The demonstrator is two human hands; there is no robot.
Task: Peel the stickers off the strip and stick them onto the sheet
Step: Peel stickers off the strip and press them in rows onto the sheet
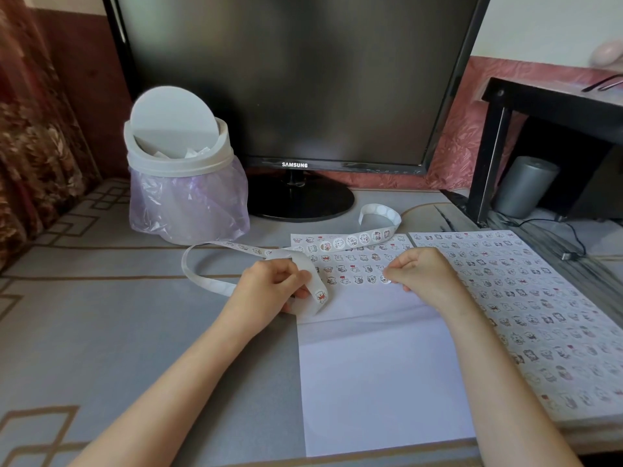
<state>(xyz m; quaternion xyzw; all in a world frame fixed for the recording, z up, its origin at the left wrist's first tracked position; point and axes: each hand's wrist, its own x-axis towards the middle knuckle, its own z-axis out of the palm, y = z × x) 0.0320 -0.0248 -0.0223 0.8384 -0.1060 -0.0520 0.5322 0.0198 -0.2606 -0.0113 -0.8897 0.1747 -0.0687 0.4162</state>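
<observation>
One round white sticker (385, 281) sits pinched under our right fingers (398, 269); left fingers (286, 269) grip the white paper strip (314, 282); we press flat, row-aligned.

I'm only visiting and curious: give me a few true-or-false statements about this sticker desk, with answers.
1. The left hand grips the strip. True.
2. The monitor shows a picture. False: its screen is dark.
3. The right hand pinches a sticker at the sheet. True.
4. The bin has its lid shut flat. False: the lid is tilted open.
5. That sheet is covered with stickers. False: only its far part has rows; the near part is bare.
</observation>
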